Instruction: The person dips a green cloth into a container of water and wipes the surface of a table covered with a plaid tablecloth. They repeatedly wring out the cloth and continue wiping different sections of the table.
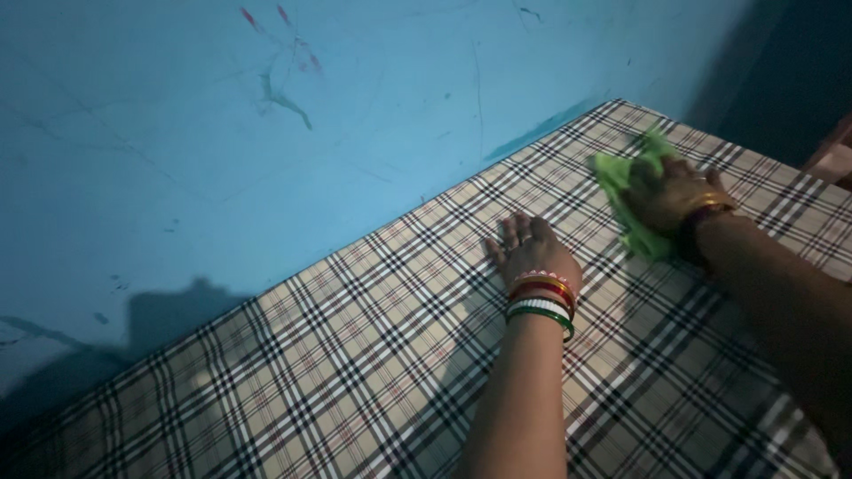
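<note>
Two hands work: your left hand (530, 253) lies flat and open at centre, bracing the beige checked cloth surface (355, 372); your right hand (670, 191), upper right, presses a crumpled green rag (626, 191).

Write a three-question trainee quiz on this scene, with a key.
1. True or false: the left hand lies flat on the checked cloth.
2. What does the right hand press on? A) a green rag B) a sponge C) a brush
3. What colour is the wall beside the checked cloth?

Key: 1 true; 2 A; 3 blue.
</note>
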